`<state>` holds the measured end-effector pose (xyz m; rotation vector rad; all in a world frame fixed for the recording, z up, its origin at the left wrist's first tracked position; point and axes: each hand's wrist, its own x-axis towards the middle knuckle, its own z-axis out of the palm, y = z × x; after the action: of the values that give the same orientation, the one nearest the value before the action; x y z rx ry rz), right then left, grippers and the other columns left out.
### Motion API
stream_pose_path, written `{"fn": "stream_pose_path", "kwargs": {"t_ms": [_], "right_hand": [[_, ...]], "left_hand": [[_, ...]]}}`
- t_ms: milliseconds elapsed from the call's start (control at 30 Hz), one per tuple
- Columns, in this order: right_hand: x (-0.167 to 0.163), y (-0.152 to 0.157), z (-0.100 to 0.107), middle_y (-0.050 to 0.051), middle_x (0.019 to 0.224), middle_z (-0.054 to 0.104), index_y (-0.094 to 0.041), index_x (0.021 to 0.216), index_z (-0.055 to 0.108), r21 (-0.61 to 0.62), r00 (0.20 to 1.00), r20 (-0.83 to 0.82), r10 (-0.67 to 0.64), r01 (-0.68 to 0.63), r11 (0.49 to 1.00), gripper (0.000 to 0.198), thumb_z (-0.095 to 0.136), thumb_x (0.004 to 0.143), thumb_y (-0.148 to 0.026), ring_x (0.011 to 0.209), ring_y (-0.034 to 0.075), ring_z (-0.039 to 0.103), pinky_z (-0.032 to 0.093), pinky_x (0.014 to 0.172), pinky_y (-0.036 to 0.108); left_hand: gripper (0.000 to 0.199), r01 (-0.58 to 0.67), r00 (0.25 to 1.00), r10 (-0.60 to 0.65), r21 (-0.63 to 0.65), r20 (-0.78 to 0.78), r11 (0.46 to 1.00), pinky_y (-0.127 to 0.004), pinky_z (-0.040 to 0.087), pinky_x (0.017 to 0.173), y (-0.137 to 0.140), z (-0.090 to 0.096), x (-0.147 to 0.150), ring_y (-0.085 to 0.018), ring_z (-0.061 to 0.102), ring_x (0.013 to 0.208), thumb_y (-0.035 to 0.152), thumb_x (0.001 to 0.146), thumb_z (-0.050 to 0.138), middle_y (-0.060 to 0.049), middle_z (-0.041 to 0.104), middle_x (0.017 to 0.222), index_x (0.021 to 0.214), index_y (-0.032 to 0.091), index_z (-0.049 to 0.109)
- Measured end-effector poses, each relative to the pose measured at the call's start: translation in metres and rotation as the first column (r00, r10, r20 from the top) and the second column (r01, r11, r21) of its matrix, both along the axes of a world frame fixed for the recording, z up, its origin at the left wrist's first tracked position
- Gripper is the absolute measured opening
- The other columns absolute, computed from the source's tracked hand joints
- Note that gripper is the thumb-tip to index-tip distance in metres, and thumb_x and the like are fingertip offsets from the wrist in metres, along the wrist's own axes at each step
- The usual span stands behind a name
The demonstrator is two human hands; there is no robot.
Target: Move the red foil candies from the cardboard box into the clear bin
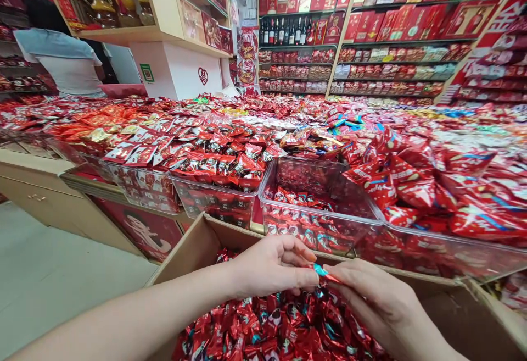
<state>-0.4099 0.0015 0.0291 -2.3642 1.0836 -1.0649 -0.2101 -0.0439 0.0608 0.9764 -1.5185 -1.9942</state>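
Observation:
Between my two hands is a wrapped candy [320, 271] in a red and light-blue wrapper, held just above an open cardboard box. My left hand [280, 265] has its fingers curled and its thumb at the candy's left end. From the other side, my right hand [373, 287] pinches the candy's right end with its fingertips. Beneath both hands, many similar shiny red wrapped candies [263, 331] fill the cardboard box [448, 311]. Just beyond the box, a clear plastic bin [329, 215] holds a low layer of matching candies. My palms are partly hidden.
Neighbouring bins hold dark red packets [222, 166] and large red packets [420, 185], heaped over their rims. Shelves [346, 46] of boxes and bottles line the back wall. A person [61, 59] stands at the far left. A wooden cabinet [164, 15] overhangs the display.

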Motion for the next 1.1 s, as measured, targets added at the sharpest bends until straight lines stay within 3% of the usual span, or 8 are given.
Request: {"fn": "stream_pose_path", "kwargs": {"t_ms": [67,133,200,300,433,733,900,1100], "right_hand": [[-0.002,0.000,0.001,0.000,0.094,0.060,-0.031,0.115,0.048,-0.126,1.000,-0.031,-0.004,0.000,0.992,0.039,0.049,0.083,-0.009,0.082,0.010,0.057,0.046,0.070,0.018],[-0.002,0.002,0.001,0.001,0.098,0.059,-0.031,0.114,0.047,-0.080,1.000,-0.016,-0.027,0.025,0.996,0.038,0.047,0.083,-0.009,0.086,0.011,0.057,0.047,0.074,0.018],[0.001,0.005,0.002,0.000,0.099,0.059,-0.032,0.113,0.047,0.132,0.995,0.085,-0.054,0.042,0.990,0.033,0.045,0.085,-0.014,0.089,0.011,0.056,0.047,0.077,0.020],[0.009,0.007,0.002,0.000,0.098,0.059,-0.030,0.109,0.048,0.515,0.928,0.347,-0.135,-0.069,0.855,0.024,0.047,0.085,-0.026,0.088,0.012,0.056,0.047,0.079,0.023],[0.015,0.007,0.000,0.000,0.080,0.059,-0.022,0.090,0.056,0.650,0.877,0.415,-0.244,-0.098,0.754,0.018,0.058,0.078,-0.036,0.073,0.012,0.053,0.046,0.068,0.021],[0.013,0.011,0.003,0.000,0.068,0.056,-0.021,0.081,0.053,0.395,0.991,0.024,-0.130,0.110,0.912,0.016,0.047,0.084,-0.036,0.061,0.013,0.048,0.041,0.056,0.023],[0.009,0.009,0.008,0.000,0.084,0.062,-0.025,0.094,0.052,0.221,0.991,-0.106,0.076,-0.051,0.974,0.010,0.051,0.084,-0.026,0.073,0.011,0.057,0.047,0.067,0.020],[0.005,0.015,0.040,0.000,0.082,0.064,-0.029,0.095,0.057,0.054,0.989,-0.131,0.064,-0.057,0.997,0.017,0.056,0.080,-0.020,0.072,0.013,0.059,0.048,0.064,0.021]], "left_hand": [[0.028,0.003,1.000,-0.003,-0.022,0.010,1.000,-0.028,0.044,0.068,0.001,0.000,0.000,-0.011,0.059,0.070,0.022,0.065,0.069,-0.002,0.062,0.076,0.086,0.014,0.052],[0.028,-0.017,1.000,0.016,-0.077,-0.009,0.997,-0.029,0.043,0.075,0.003,0.000,0.000,-0.010,0.058,0.077,0.014,0.065,0.067,-0.001,0.060,0.082,0.088,0.015,0.052],[0.033,-0.033,0.999,0.030,-0.126,-0.025,0.992,-0.029,0.042,0.080,0.004,0.000,0.000,-0.010,0.056,0.083,0.009,0.064,0.065,-0.002,0.059,0.090,0.093,0.016,0.050],[0.041,-0.042,0.999,0.037,-0.170,-0.029,0.985,-0.031,0.041,0.082,0.005,0.000,-0.001,-0.011,0.055,0.086,0.004,0.064,0.062,-0.003,0.057,0.098,0.099,0.017,0.047],[0.039,-0.009,0.998,-0.001,-0.154,-0.067,0.988,-0.030,0.042,0.081,0.007,-0.002,-0.002,-0.011,0.055,0.085,0.006,0.064,0.063,-0.003,0.057,0.097,0.099,0.017,0.049],[0.027,-0.089,0.994,0.090,-0.010,0.064,0.996,-0.021,0.039,0.055,0.000,-0.010,-0.003,-0.004,0.050,0.051,0.018,0.064,0.066,0.005,0.057,0.063,0.086,0.014,0.052],[0.028,-0.086,0.995,0.084,0.037,0.047,0.996,-0.021,0.039,0.052,0.000,-0.010,-0.003,-0.004,0.050,0.047,0.023,0.063,0.066,0.005,0.058,0.061,0.086,0.014,0.051],[0.025,-0.036,0.999,0.043,0.175,-0.032,0.984,-0.019,0.035,0.046,0.002,-0.010,-0.005,-0.008,0.056,0.049,0.037,0.073,0.055,0.002,0.061,0.062,0.087,0.018,0.047]]}}
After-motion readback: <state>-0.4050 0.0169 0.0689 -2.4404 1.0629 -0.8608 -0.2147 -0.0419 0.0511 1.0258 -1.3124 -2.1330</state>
